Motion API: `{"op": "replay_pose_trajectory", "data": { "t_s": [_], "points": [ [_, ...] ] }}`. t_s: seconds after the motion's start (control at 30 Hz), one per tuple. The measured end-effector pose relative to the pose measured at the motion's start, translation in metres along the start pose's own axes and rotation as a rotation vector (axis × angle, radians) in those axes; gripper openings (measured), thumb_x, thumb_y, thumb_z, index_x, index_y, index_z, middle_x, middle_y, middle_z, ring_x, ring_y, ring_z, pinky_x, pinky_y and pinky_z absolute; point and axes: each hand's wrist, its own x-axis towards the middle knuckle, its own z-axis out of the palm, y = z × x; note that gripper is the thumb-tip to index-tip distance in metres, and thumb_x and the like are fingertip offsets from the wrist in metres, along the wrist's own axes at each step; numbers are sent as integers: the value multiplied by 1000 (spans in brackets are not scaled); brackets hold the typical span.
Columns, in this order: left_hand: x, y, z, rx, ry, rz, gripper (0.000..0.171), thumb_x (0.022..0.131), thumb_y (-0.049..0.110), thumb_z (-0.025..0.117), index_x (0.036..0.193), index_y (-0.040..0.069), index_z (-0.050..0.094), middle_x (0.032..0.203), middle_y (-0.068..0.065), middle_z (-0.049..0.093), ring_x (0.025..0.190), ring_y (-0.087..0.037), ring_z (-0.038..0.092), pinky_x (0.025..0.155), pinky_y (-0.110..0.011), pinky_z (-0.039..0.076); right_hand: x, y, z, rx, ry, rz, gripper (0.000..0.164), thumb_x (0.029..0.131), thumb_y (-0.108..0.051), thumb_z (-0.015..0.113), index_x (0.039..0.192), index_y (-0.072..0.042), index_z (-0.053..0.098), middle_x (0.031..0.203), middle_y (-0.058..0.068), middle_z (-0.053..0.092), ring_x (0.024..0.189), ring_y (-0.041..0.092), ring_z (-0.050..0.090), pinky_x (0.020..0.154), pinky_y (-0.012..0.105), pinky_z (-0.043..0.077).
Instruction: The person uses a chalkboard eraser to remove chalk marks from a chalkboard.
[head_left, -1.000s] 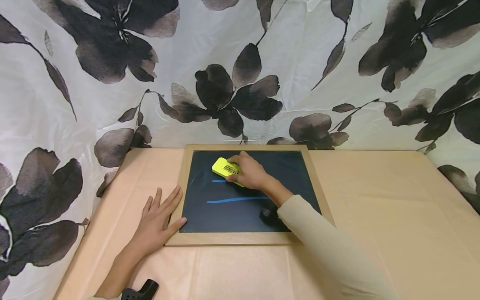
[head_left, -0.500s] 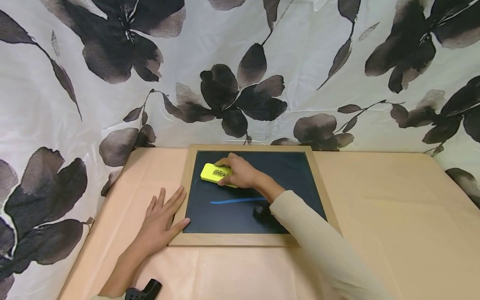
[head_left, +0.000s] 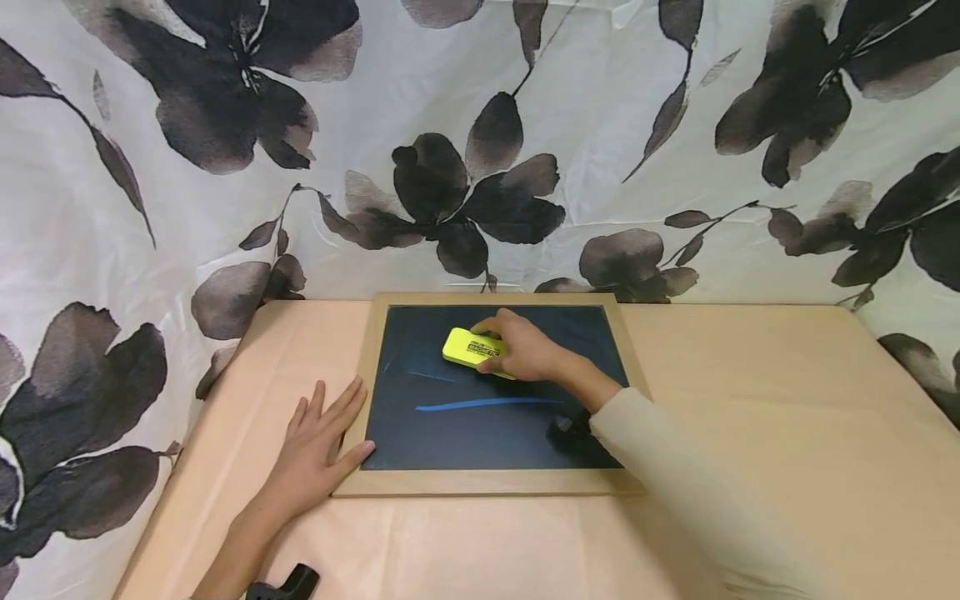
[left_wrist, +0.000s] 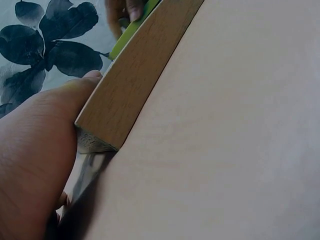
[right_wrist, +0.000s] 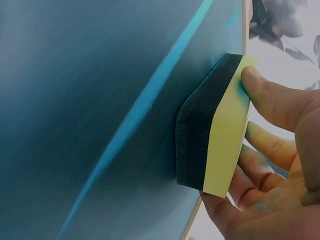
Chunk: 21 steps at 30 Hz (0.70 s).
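Note:
A wood-framed blackboard [head_left: 450,442] lies on the table with a blue line [head_left: 480,403] drawn across its middle and a thin, faint blue streak above that. My right hand [head_left: 528,346] grips a yellow board eraser [head_left: 461,346] between thumb and fingers, over the upper half of the board. In the right wrist view, the dark felt side of the eraser [right_wrist: 200,130] faces the board surface, and bluish smudges mark the fingers. My left hand [head_left: 315,446] rests with fingers spread on the left side of the wooden frame [left_wrist: 135,75], thumb reaching over the edge.
The board sits on a pale wood-coloured table [head_left: 787,400], its far edge near a white floral cloth backdrop [head_left: 600,125]. A black wrist device [head_left: 285,583] is on the left forearm; another dark one [head_left: 570,425] hangs beneath the right wrist.
The right hand wiped the eraser left, then back right. The upper blue line has gone, leaving a faint streak. The left hand stayed on the frame.

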Motion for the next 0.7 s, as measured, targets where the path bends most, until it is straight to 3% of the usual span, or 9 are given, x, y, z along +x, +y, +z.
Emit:
{"op": "replay_pose_trajectory", "data": {
  "t_s": [0.4, 0.7],
  "points": [
    [-1, -1, 4, -15, -5, 14, 71, 91, 39, 63, 151, 14, 33, 157, -2, 24, 140, -49, 7, 110, -61, 1, -73, 69, -27, 17, 153, 130, 58, 80, -19, 79, 130, 1, 56, 103, 13, 52, 91, 29, 50, 79, 41, 43],
    [0, -2, 3, -23, 11, 23, 71, 91, 36, 64, 151, 14, 32, 157, -3, 25, 139, -50, 6, 109, -62, 0, -77, 72, -25, 88, 200, 124, 57, 78, -19, 81, 127, 1, 60, 98, 11, 54, 88, 28, 50, 74, 38, 42]
  ]
}}
